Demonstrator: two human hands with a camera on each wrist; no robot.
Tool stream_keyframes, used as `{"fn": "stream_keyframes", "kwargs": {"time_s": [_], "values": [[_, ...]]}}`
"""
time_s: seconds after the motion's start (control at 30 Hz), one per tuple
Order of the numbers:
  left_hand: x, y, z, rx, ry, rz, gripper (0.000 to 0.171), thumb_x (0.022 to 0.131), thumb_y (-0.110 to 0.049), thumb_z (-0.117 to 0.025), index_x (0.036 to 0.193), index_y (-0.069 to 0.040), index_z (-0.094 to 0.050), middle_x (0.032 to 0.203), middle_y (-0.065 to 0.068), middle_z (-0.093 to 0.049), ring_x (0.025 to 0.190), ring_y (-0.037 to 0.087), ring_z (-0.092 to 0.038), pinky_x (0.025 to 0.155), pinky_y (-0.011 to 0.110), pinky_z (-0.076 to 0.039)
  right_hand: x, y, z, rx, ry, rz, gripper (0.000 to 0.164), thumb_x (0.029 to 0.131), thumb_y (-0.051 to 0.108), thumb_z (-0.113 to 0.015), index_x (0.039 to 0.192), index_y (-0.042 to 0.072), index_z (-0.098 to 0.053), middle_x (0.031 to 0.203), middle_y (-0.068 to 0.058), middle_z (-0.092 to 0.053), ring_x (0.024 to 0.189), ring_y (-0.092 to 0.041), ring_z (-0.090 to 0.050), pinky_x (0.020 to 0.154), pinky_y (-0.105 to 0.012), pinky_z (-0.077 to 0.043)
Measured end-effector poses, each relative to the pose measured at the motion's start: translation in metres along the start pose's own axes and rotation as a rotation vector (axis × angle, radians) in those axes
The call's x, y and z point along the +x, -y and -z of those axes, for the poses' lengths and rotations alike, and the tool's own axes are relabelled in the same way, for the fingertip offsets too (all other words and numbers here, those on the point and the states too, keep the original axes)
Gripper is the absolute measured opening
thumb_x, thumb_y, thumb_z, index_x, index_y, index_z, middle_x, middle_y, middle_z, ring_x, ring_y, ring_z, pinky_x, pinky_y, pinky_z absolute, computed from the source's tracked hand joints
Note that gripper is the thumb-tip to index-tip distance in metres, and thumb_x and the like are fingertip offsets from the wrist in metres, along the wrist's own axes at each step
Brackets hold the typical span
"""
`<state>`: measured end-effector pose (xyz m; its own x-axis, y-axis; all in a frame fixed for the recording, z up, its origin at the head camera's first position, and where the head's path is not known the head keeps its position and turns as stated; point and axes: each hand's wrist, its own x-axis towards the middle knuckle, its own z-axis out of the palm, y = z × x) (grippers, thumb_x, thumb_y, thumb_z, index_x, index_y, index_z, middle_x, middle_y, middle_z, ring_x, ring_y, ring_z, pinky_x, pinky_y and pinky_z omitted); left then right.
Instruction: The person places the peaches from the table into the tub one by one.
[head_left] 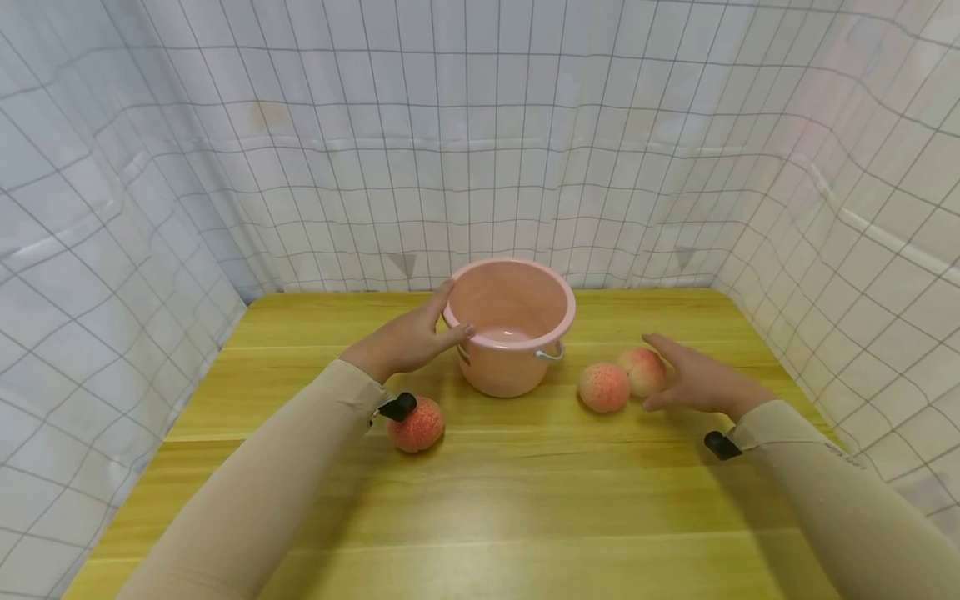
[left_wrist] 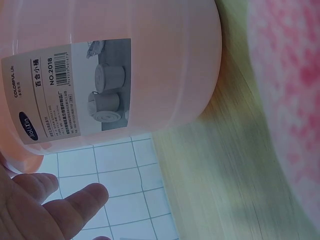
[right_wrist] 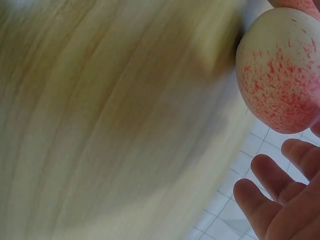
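A pink plastic bucket (head_left: 506, 367) stands upright on the table. My left hand (head_left: 408, 340) holds its rim at the left side, thumb over the near edge; in the left wrist view, other fingers (left_wrist: 80, 205) stretch out beside the bucket wall. Two artificial-looking peaches sit right of the bucket: a nearer peach (head_left: 604, 387) and, close behind it, a farther peach (head_left: 642, 372). My right hand (head_left: 701, 383) is spread beside the farther one, thumb and fingers apart. In the right wrist view, a speckled peach (right_wrist: 277, 75) lies just beyond the fingertips (right_wrist: 250, 192).
A third peach (head_left: 417, 425) rests under my left wrist, partly hidden by a black wrist strap piece. The bucket's white wire handle (head_left: 551, 353) hangs down on the right. White grid-patterned curtains (head_left: 510, 150) enclose the wooden table (head_left: 495, 517) at back and sides.
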<state>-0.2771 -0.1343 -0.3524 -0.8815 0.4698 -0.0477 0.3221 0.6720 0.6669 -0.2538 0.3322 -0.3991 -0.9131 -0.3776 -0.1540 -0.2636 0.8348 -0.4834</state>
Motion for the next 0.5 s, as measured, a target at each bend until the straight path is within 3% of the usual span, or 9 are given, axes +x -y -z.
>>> {"fn": "stream_keyframes", "kwargs": {"time_s": [0.5], "values": [[-0.0002, 0.0006, -0.0008, 0.017, -0.01, 0.001, 0.104, 0.098, -0.079, -0.046, 0.17, -0.03, 0.011, 0.179, 0.002, -0.002, 0.164, 0.029, -0.016, 0.131, 0.057, -0.021, 0.004, -0.0042, -0.0074, -0.027, -0.004, 0.002, 0.115, 0.082, 0.036, -0.092, 0.166, -0.002, -0.022, 0.166, -0.032, -0.031, 0.151, -0.053, -0.035, 0.121, -0.068, -0.031]]}}
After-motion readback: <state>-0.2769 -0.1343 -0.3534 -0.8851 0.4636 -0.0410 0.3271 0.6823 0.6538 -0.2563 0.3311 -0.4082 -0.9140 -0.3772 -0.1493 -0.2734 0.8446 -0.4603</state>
